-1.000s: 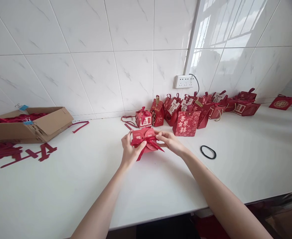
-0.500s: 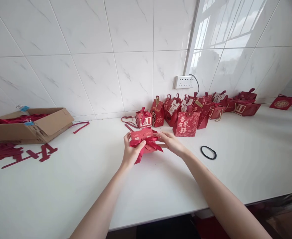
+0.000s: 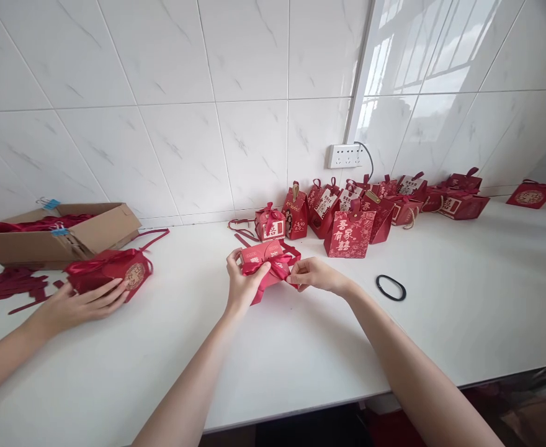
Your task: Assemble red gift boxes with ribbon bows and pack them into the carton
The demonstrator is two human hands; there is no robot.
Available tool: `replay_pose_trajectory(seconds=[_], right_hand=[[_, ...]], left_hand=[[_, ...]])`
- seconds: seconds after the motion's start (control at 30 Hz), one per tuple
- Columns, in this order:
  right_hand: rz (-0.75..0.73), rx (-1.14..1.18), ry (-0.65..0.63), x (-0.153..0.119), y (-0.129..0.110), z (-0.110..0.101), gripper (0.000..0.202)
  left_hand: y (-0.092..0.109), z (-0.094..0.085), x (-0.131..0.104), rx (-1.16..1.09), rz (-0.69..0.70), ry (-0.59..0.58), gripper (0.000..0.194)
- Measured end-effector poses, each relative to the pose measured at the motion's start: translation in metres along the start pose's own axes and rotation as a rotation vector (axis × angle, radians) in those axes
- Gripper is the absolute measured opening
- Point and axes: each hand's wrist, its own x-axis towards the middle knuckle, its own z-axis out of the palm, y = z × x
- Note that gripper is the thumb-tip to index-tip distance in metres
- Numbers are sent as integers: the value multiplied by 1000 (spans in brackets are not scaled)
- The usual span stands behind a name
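Observation:
In the head view a small red gift box (image 3: 259, 252) with pale lettering sits on the white table in front of me. A shiny red ribbon (image 3: 280, 266) is tied in a bow across its top. My left hand (image 3: 244, 282) grips the box from the left, its thumb pressing near the knot. Thumb and fingers of my right hand (image 3: 317, 274) pinch the ribbon's end at the box's right side. Just behind stands another small red box with a bow (image 3: 270, 222). To its right is a red bag-shaped box (image 3: 350, 233).
At left, another person's hand (image 3: 89, 301) rests on a red box with a gold emblem (image 3: 136, 276). Behind it lies a cardboard box (image 3: 100, 230) of red ribbons. Several red gift boxes (image 3: 463, 205) line the wall. A black band (image 3: 391, 288) lies at right.
Another person's hand has come in from the left with a red box. My right hand has moved slightly down along the ribbon, while my left hand keeps its hold on the gift box.

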Motion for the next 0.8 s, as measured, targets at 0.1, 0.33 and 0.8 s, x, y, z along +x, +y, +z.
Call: replay_pose_trajectory(seconds=[0.1,0.33,0.8], right_hand=[[-1,48,-16,1,3,1,37],[14,73,-70,1,5,2,44],[54,30,-118,-3,-1,0,39]], left_hand=[[0,0,1,10,-12,16,66],[-3,0,4,19,-9,30,65],[-6,1,7,33,-16,44,65]])
